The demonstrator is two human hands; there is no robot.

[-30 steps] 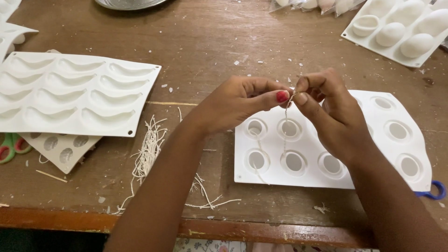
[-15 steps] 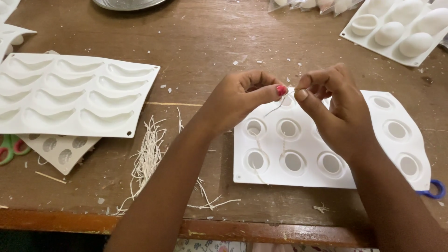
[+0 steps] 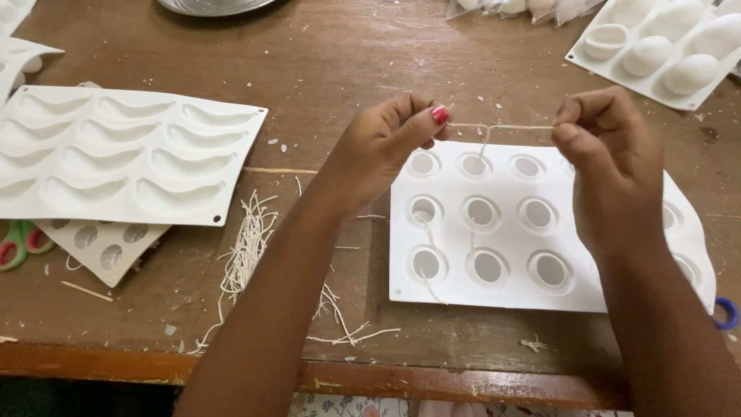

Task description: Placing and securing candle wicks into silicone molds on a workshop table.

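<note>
A thin pale thread (image 3: 502, 126) is held taut and level between the two hands in the upper centre of the frame. The left hand (image 3: 378, 150) is pinched on the thread's left end between thumb and forefinger; a red-painted thumbnail is turned up. The right hand (image 3: 610, 166) is pinched on the thread's right end, with the remaining fingers curled inward. Both forearms enter from the lower edge of the frame and diverge upward. A short strand hangs from the thread near its middle.

Directly below the thread, a white mould with round cavities (image 3: 502, 232) lies flat on the wooden tabletop (image 3: 340, 69); its right part is covered by the right hand and wrist. Loose thread pieces lie in two of its left cavities. A bundle of cut pale fibres (image 3: 247, 247) is spread on the tabletop just left of the mould.

At the left of the frame, a white mould with crescent cavities (image 3: 123, 154) rests on top of another perforated sheet. Green-and-red scissor handles (image 3: 19, 243) are seen at the left edge. A white tray of egg-shaped pieces (image 3: 664, 50) occupies the upper right corner. A blue ring (image 3: 724, 313) is partly visible at the right edge. The tabletop is worn and scattered with white flakes.
</note>
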